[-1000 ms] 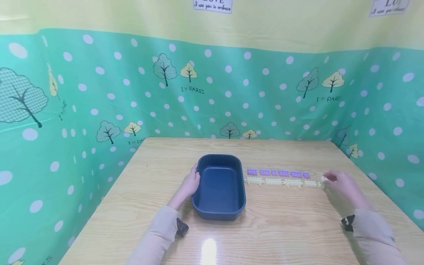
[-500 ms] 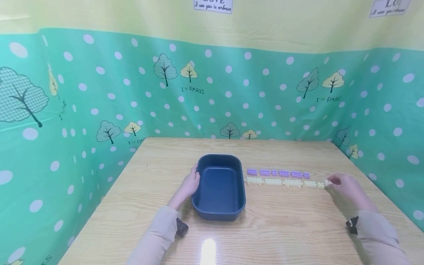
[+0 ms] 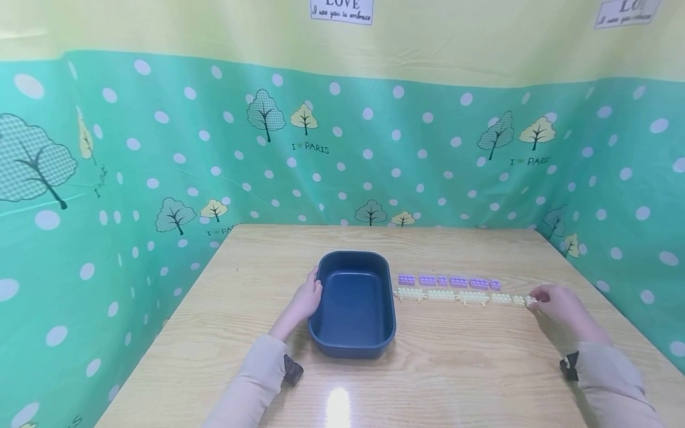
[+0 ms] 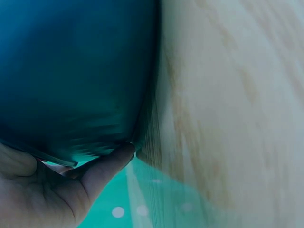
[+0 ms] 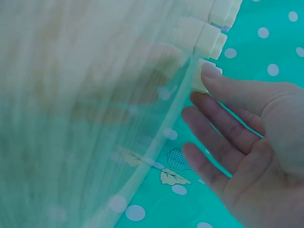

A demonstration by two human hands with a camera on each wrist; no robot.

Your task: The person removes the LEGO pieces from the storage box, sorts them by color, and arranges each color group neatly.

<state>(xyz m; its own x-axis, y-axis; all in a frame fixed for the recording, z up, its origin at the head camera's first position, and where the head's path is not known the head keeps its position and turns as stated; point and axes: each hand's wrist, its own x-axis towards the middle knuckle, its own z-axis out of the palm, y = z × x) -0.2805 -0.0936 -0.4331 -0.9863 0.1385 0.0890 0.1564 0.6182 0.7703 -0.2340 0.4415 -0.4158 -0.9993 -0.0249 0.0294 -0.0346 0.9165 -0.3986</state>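
Observation:
A dark blue rectangular bin (image 3: 352, 309) stands on the table, its inside bare. My left hand (image 3: 307, 298) grips its left wall; in the left wrist view the thumb (image 4: 111, 166) lies along the outer side. At the right end of a row of pale yellow building blocks (image 3: 442, 295), my right hand (image 3: 559, 304) pinches a small pale yellow building block (image 5: 200, 76) between thumb and fingers. That block is at table level beside its neighbour (image 5: 209, 42). Behind them runs a shorter row of purple building blocks (image 3: 458, 282).
Both rows lie to the right of the bin on a light wooden table (image 3: 449, 368). A green dotted cloth (image 3: 342, 148) hangs around the table's back and sides. A bright reflection shows near the front.
My right hand has moved slightly right and down with the small pale yellow building block, which now sits at the row's right end. The left hand and bin have stayed put.

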